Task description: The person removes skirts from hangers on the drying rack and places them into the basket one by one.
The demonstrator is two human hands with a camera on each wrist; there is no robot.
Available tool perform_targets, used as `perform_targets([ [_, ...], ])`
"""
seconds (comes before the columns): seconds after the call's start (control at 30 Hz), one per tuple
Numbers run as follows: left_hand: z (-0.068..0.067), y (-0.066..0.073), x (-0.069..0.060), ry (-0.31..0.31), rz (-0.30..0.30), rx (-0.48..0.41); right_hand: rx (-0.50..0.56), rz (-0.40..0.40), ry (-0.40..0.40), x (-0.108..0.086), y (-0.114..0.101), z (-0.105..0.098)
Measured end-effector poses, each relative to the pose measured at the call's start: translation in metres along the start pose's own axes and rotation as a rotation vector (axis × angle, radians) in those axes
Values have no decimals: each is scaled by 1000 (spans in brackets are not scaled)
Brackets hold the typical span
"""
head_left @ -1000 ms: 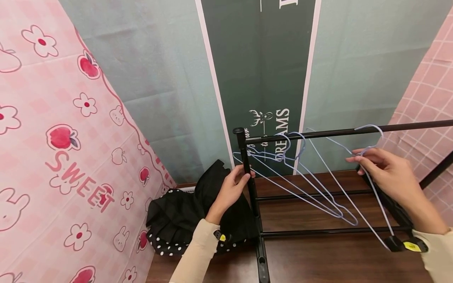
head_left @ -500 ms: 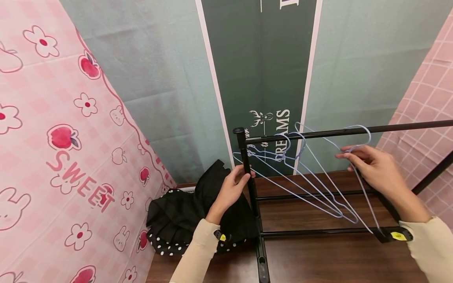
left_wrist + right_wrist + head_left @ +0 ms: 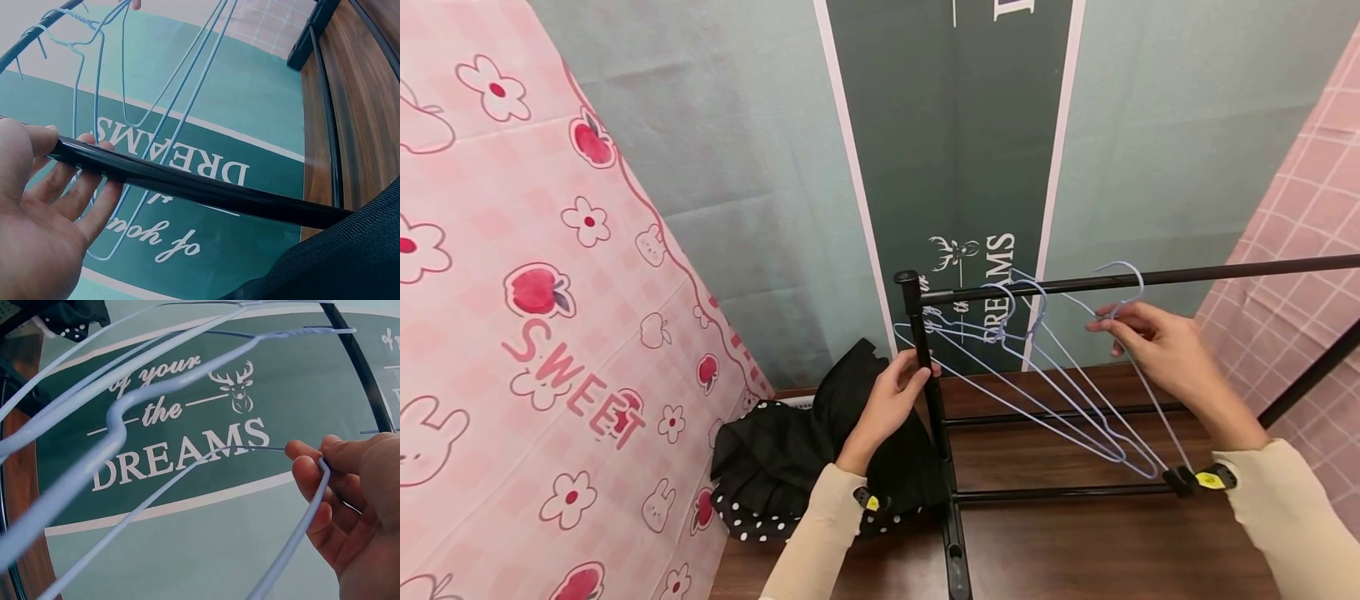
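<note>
In the head view, my left hand (image 3: 883, 408) grips the black upright post (image 3: 937, 417) of a clothes rack, just below its top. The left wrist view has the thumb on one side of the post (image 3: 181, 182) and the fingers behind it. My right hand (image 3: 1168, 354) pinches a light blue wire hanger (image 3: 292, 537) at its neck, under the hook. That hook passes over the black top rail (image 3: 1240, 270). Two similar hangers (image 3: 1043, 308) hang from the rail near the post, to the left of the held one.
Black clothing (image 3: 775, 467) with a white-dotted part is heaped left of the post, with a white rim (image 3: 797, 402) showing behind it. Lower black bars (image 3: 1060, 493) cross above the brown wooden floor (image 3: 1037, 550). Printed pink cloth (image 3: 535, 367) covers the left side.
My right hand has moved left along the rail with the hanger, closer to the two hangers by the post. The left hand has stayed on the post.
</note>
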State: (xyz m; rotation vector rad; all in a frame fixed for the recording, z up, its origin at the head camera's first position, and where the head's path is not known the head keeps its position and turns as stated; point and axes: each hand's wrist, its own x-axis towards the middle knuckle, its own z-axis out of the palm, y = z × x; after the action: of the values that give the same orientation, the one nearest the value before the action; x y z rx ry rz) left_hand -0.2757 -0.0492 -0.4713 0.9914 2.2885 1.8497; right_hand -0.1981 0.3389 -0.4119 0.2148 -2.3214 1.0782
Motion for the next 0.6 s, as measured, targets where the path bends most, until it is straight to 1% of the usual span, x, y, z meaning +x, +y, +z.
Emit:
perform_targets([
  [0.1,-1,0,0,2,0,-1,-16,12,-23,3,-3,4],
  [0.23,-1,0,0,-1,-1,5,-43,8,-47,6,-5,11],
  [0.33,-1,0,0,-2,1,9,-56,-8,-56,8,-6,16],
  [0.6,-1,1,0,-4,12,-3,-46,-39,-105,10,-9,25],
])
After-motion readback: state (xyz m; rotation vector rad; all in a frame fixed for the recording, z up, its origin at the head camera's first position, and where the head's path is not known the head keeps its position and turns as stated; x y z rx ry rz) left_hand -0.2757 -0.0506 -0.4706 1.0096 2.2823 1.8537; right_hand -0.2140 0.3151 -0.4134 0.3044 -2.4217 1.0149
